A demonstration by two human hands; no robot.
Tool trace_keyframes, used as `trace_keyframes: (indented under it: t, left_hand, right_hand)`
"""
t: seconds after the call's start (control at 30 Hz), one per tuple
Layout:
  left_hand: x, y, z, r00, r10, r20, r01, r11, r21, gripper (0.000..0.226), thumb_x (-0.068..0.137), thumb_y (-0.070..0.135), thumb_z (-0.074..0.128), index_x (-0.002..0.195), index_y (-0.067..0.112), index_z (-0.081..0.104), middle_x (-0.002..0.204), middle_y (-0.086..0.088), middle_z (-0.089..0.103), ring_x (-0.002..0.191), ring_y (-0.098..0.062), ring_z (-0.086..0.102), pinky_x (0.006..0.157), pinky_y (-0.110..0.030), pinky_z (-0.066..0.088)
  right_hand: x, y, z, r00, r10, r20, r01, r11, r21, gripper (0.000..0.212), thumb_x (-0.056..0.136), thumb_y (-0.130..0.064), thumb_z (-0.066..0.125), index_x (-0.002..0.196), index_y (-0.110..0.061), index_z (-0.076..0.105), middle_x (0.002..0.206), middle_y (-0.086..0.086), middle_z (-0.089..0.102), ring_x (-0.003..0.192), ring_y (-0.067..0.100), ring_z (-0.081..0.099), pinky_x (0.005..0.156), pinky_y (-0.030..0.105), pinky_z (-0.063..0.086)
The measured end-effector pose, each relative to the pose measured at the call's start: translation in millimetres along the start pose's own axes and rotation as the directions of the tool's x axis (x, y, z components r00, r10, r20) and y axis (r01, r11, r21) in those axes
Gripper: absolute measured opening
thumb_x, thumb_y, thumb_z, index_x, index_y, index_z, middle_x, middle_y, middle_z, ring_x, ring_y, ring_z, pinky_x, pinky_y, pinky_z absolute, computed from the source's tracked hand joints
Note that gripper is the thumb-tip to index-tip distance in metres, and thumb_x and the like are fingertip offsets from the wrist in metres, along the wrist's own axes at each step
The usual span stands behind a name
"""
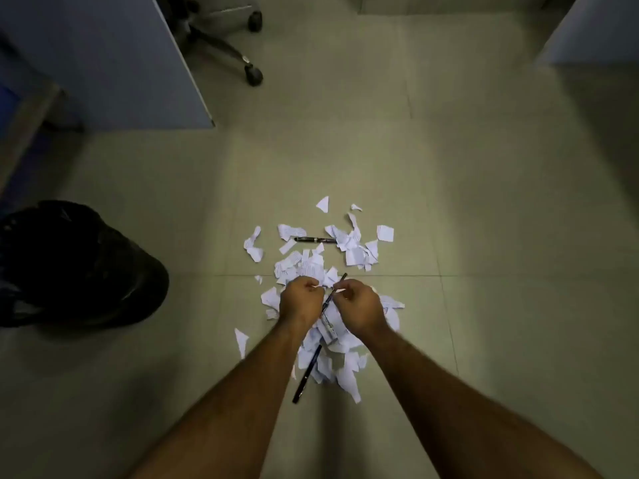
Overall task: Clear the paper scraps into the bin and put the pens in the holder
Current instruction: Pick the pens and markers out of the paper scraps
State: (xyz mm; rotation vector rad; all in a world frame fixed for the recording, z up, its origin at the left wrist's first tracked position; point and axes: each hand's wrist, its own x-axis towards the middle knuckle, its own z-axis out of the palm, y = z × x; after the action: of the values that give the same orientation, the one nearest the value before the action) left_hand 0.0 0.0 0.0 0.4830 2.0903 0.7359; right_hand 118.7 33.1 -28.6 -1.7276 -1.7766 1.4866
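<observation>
We see the left hand point(300, 299) curled, pinching a white scrap; the right hand point(359, 307) grips a thin dark pen point(334, 292) over the paper scraps point(313, 267) strewn on the floor point(484, 236); two more pens point(315, 239) lie among them; the black bin point(79, 267) stands at left.

— What is the person wearing on the arms?
— Nothing that shows. Both forearms run bare from the lower edge of the frame up to the middle, with no sleeve or cuff.
— Watch, rings, gloves?
— The left hand point(300, 299) and right hand point(359, 305) are bare, wrists unadorned; fine hair shows along the forearms.
</observation>
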Motion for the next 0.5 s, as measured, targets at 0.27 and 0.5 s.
trace_keyframes:
  t: [0.27, 0.5]
  left_hand:
    - [73, -35, 50, 0.992, 0.040, -0.117, -0.022, 0.988, 0.151, 0.021, 0.089, 0.018, 0.057, 0.100, 0.007, 0.071, 0.110, -0.014, 0.071, 0.104, -0.035, 0.063, 0.081, -0.031, 0.049]
    - [101, -57, 66, 0.978, 0.074, -0.193, -0.031, 0.976, 0.215, 0.019, 0.087, 0.014, 0.060, 0.102, 0.011, 0.071, 0.109, -0.010, 0.071, 0.102, -0.030, 0.063, 0.073, -0.027, 0.043]
  right_hand:
    - [66, 71, 35, 0.959, -0.268, 0.089, 0.279, 0.843, -0.459, 0.032, 0.087, -0.013, 0.057, 0.116, -0.019, 0.067, 0.118, 0.007, 0.065, 0.111, 0.029, 0.057, 0.089, 0.035, 0.047]
    - [104, 92, 56, 0.844, -0.514, 0.149, 0.433, 0.490, -0.757, 0.026, 0.082, -0.017, 0.058, 0.103, -0.021, 0.074, 0.112, 0.013, 0.063, 0.102, 0.036, 0.054, 0.081, 0.041, 0.045]
